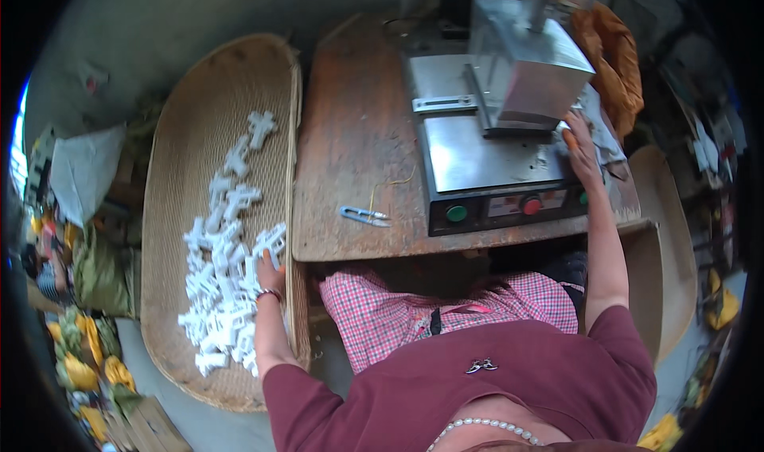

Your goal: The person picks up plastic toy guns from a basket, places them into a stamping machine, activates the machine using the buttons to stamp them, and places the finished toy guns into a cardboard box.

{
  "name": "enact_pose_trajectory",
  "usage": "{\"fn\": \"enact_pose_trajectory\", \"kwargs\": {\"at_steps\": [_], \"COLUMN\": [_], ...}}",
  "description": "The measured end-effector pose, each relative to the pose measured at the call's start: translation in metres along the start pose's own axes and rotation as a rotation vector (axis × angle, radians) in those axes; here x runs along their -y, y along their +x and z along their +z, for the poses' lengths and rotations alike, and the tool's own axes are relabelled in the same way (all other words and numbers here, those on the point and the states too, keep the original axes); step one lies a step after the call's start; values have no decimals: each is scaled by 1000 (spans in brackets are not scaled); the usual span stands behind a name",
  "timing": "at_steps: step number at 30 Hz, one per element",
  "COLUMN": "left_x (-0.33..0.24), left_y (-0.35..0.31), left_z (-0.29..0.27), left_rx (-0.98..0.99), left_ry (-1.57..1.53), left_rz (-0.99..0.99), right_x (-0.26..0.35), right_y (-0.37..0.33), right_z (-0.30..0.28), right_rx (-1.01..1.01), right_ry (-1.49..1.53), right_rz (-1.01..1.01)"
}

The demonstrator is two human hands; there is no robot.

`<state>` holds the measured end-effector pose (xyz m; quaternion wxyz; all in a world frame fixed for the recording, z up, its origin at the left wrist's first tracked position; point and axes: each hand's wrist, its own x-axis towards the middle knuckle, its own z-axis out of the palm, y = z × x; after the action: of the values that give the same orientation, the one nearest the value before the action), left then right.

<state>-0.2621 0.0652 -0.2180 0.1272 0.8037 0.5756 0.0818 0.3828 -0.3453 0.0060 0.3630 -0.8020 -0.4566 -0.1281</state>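
Observation:
My left hand (271, 277), with a bracelet at its wrist, reaches into a long woven basket (171, 173) on the left. Its fingers are closed on a white plastic piece (272, 239) at the right side of a heap of white pieces (227, 281), several of them shaped like small toy pistols. My right hand (585, 150) is at the right edge of the metal bed (469, 153) of a bench machine, beside its boxy steel head (529, 62). Something orange covers one fingertip. The fingers are bent together, and what they hold is too small to make out.
Blue-handled thread snips (364, 216) and a yellow thread lie on the wooden table (342, 134). Green and red buttons (531, 205) line the machine's front. An orange-brown bag (613, 62) is behind it. Another basket (672, 253) stands at the right.

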Motion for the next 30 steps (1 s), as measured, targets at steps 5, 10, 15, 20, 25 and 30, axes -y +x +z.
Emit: {"fn": "enact_pose_trajectory", "kwargs": {"at_steps": [5, 10, 15, 20, 25, 30], "left_x": [-28, -108, -278, -420, -467, -476], "left_y": [-11, -12, -28, -54, -84, -94], "left_z": [-24, -135, -191, -138, -102, -93], "left_rx": [-21, -526, -429, 45, -451, -421], "left_ry": [18, -39, -838, -1260, -527, -484], "left_rz": [-330, 109, 244, 261, 852, 953], "right_x": [25, 33, 28, 105, 32, -12], "right_y": [34, 44, 18, -95, -126, -131], "right_z": [15, 21, -29, -140, -84, -22], "right_rx": [98, -89, -486, -675, -248, -198], "right_ry": [407, 291, -75, -213, 131, 188], "right_rz": [-126, -30, -179, 80, 323, 528]}}
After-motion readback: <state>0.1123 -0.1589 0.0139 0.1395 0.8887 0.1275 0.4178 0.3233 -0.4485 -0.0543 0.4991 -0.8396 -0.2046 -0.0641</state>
